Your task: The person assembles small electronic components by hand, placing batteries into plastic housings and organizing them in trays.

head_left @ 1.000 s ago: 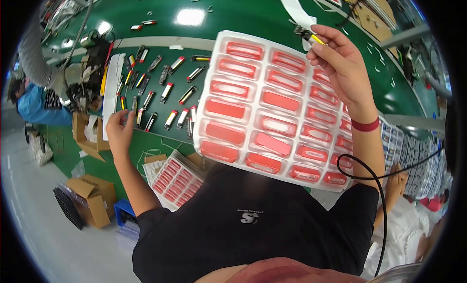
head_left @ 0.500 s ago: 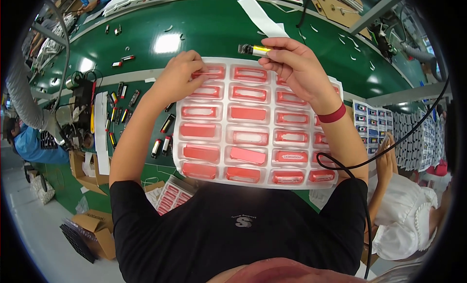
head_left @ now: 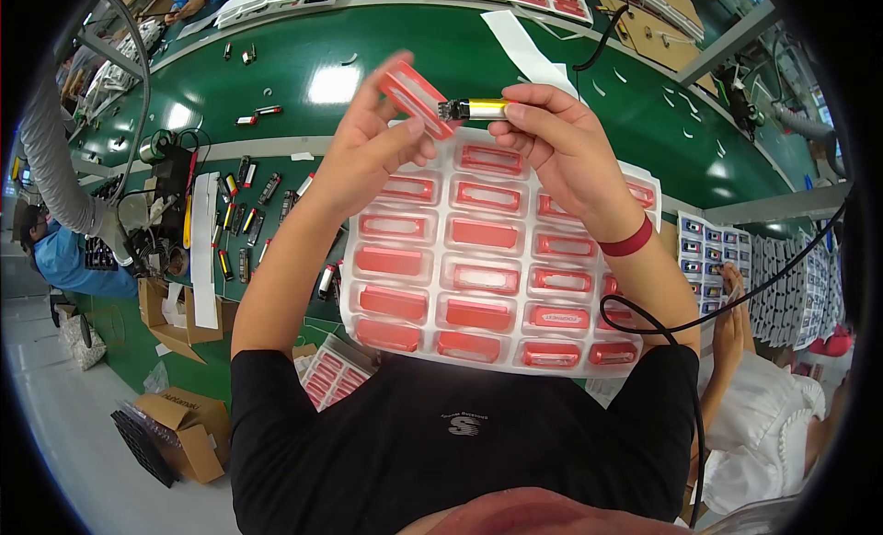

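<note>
Between the thumb and fingers of my left hand [head_left: 368,158] is a red plastic shell [head_left: 410,92], tilted, with a long pale opening. My right hand [head_left: 563,135] pinches a battery assembly [head_left: 482,110], a yellow and silver cylinder with a black end piece. That black end points left and meets or overlaps the shell's right side; whether it has entered the shell I cannot tell. Beneath both hands lies a white moulded tray [head_left: 436,276] with rows of red shells in its pockets, some with pale openings facing up, others showing plain red sides.
Loose battery assemblies [head_left: 241,220] lie on the green bench [head_left: 303,121] to the left, beside a white strip [head_left: 204,250]. A black cable [head_left: 676,333] crosses my right arm. At the right, a co-worker's hands [head_left: 729,296] are near a tray of small parts [head_left: 704,250].
My left hand has lifted a red shell out of the tray's far left pocket. Both hands have come closer together, bringing the shell to the battery assembly's black end.
</note>
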Demonstrator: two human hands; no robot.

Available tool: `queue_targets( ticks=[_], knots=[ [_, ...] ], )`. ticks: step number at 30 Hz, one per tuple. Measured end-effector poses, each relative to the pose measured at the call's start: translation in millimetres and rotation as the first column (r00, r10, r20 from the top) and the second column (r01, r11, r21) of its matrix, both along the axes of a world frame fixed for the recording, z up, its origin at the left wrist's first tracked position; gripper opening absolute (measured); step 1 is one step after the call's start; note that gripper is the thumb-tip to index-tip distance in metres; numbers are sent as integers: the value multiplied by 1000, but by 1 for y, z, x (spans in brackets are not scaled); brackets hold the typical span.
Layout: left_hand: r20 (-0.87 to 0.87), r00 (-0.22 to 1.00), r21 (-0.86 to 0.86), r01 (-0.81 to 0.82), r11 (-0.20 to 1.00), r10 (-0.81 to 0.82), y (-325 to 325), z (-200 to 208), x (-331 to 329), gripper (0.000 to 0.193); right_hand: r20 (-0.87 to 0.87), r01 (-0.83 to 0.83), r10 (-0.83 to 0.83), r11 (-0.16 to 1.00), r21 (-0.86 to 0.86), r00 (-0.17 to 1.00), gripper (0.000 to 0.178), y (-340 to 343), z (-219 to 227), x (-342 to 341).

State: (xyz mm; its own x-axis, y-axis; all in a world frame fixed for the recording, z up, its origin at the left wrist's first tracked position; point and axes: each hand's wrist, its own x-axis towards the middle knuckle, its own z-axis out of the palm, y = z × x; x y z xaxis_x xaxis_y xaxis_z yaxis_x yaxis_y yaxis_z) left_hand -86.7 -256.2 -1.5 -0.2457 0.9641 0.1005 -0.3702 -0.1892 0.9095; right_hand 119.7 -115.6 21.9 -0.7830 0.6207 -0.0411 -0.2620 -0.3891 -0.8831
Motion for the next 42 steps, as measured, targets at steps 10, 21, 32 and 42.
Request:
queue_targets(
  ticks=[10,21,32,42],
  knots=[
    [-385,923,-138,-24,990,-32,0,-14,-1,44,-34,-20,19,999,-33,999,19,-3,-16,-5],
    [-701,654,390,18,920,284,-4,3,-6,43,-82,-186,172,954,-233,982,19,-3,-12,-1],
    [-853,365,411,28,911,373,-13,15,-2,27,88,-69,82,988,-141,993,16,-13,-10,3],
    [-896,424,181,85,980,129,-13,18,1,21,183,-134,155,984,-119,971,19,-2,-18,7]
  ],
)
